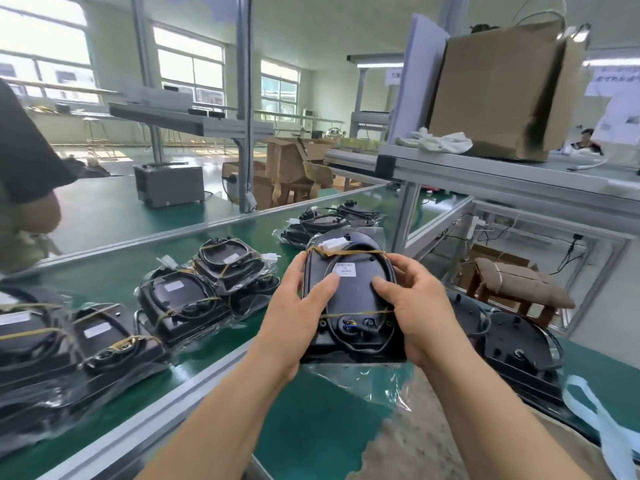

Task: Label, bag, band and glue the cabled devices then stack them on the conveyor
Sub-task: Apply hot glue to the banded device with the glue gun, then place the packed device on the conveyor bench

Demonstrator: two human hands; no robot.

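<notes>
Over the near edge of the conveyor (110, 265), left hand (294, 306) and right hand (415, 306) each grip a side of the device (349, 299). It points away; the pile (183, 299) lies left.

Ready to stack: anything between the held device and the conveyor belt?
Nothing visible blocks it. Left hand and right hand hold the device; only the low side rail lies between it and bare belt beside the bagged devices.
</notes>
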